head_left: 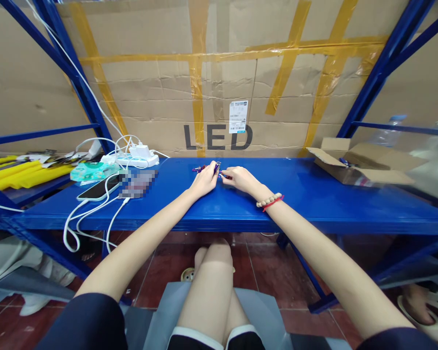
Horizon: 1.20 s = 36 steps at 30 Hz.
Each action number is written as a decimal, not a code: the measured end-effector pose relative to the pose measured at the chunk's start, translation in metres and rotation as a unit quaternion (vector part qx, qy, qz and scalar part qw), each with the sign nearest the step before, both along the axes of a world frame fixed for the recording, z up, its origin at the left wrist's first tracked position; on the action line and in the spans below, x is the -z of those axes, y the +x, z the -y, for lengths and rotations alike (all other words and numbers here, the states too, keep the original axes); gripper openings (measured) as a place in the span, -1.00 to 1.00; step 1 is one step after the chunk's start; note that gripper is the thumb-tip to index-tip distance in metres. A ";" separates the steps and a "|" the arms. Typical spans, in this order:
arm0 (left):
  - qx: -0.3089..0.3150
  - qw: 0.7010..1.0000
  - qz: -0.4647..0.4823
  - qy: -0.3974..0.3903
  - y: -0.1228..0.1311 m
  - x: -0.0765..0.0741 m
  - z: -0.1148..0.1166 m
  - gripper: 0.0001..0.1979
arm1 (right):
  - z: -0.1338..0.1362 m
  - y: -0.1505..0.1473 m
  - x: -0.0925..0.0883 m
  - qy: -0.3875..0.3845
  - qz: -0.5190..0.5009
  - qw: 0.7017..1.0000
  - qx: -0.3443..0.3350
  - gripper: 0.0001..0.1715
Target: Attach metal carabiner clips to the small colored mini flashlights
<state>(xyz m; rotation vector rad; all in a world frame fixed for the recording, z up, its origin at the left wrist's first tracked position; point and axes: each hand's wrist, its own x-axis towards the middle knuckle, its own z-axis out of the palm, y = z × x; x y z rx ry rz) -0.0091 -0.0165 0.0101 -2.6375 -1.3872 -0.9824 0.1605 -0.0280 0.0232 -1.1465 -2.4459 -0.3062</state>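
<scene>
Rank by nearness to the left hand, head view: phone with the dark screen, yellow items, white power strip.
From the left hand, nearest first:
1. White power strip: to its left, toward the back of the table.
2. Phone: farther left, closer to the front edge.
3. Yellow items: far left, beyond the phone.

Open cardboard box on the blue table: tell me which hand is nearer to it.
Right. The right hand is to the left of the open cardboard box, apart from it; the left hand is farther left, on the far side of the right hand.
</scene>
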 end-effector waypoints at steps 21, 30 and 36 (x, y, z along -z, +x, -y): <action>-0.012 0.999 0.001 -0.037 0.004 -0.009 0.012 -0.74 | 0.000 0.001 -0.005 0.089 -0.146 0.983 0.058 -0.70; 0.009 1.000 -0.009 -0.014 0.005 -0.009 0.013 -0.71 | -0.006 0.002 0.001 0.118 -0.150 0.981 0.024 -0.73; -0.014 1.000 -0.014 -0.025 0.005 -0.008 0.013 -0.72 | -0.011 0.002 0.005 0.126 -0.154 0.980 -0.002 -0.73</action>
